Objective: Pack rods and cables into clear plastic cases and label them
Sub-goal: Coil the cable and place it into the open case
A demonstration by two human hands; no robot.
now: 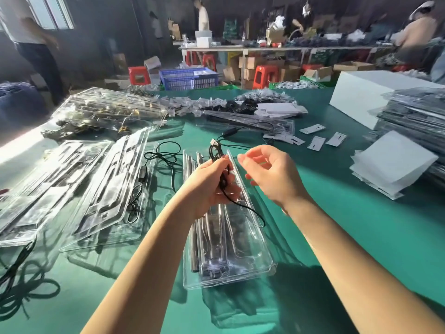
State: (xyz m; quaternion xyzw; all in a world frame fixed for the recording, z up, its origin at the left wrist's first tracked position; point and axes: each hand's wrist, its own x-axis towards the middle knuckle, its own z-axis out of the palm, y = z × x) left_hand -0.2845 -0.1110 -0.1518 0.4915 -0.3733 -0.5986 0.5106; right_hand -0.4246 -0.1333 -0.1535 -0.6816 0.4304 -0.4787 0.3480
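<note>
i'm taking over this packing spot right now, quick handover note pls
Left hand grips a bundled black cable over the open clear case.
Right hand is beside it, fingers loosely curled, holding nothing.
Done: rods already lie in the case's left side.
Left: seat the cable, close the case, label it; white labels lie farther back on the table.

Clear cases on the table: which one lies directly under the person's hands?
The open case at centre, with metal rods inside; the others lie off to the left.
</note>
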